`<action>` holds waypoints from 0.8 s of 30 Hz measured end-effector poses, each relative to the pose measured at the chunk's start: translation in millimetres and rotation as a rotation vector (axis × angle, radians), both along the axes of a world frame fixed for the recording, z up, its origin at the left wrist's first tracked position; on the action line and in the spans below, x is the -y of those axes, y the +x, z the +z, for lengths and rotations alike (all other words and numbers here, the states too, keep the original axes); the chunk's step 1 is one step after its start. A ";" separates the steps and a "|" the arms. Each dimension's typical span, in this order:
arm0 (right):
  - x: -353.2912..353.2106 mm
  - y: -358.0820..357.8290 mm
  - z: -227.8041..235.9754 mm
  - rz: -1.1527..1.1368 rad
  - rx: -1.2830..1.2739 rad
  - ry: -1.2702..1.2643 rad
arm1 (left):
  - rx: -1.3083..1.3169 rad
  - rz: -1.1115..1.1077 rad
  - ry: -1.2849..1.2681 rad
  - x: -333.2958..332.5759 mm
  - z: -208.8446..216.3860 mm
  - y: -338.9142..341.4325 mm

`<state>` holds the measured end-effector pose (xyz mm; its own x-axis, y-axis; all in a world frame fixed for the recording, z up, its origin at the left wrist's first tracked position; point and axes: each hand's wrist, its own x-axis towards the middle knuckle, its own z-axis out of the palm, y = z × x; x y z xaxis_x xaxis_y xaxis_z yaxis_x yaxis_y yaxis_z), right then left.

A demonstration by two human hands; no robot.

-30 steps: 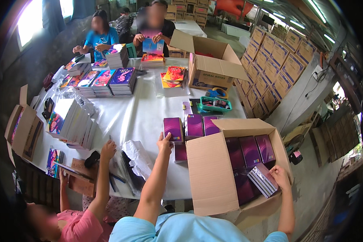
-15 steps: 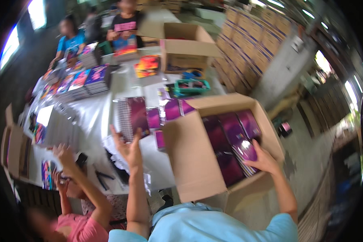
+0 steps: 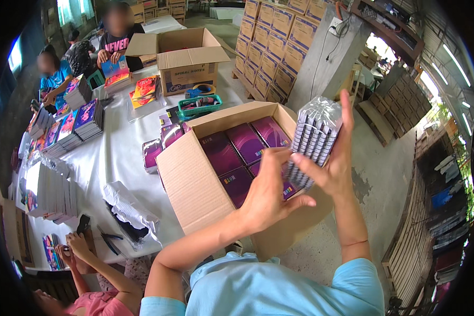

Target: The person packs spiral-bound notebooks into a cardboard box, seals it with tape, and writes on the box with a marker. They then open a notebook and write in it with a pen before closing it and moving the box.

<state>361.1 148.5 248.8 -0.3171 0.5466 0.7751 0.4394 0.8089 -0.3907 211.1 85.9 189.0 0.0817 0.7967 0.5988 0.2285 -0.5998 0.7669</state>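
A clear-wrapped pack of spiral notebooks [image 3: 313, 138], wire bindings facing me, is held upright over the right side of the open cardboard box [image 3: 187, 184]. My right hand [image 3: 336, 171] grips it, thumb across the front and fingers along the far side. Over the box, my left hand [image 3: 266, 197] has its fingers bent by the pack's left edge and its thumb stretched out below, apart from them. Whether those fingertips touch the wrap, I cannot tell. Purple notebooks [image 3: 246, 141] lie in rows in the box, partly hidden by my hands.
Beyond the box stand a green basket [image 3: 200, 104] and another open carton [image 3: 188, 71]. Purple packs [image 3: 152, 152] lie left of it. Stacked books [image 3: 87, 118] fill the table's left. A co-worker in pink [image 3: 102, 300] works close on my left. Boxes [image 3: 276, 45] are piled behind.
My right hand has risen out of the box and now holds a pack. My left hand has moved right from over the table, where a spiral pack was by its fingers, to the box.
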 end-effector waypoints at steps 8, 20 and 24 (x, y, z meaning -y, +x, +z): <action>-57.6 29.9 -26.6 -0.339 1.026 -0.527 | -1.085 -0.324 -0.179 -43.2 -88.3 -4.1; 49.7 55.3 -122.9 -0.332 -0.278 0.338 | 0.129 0.435 -0.050 -45.9 -53.0 -128.2; 43.7 -20.9 -189.4 -0.251 -0.439 0.113 | 0.336 1.115 -0.161 -79.7 -154.2 -249.6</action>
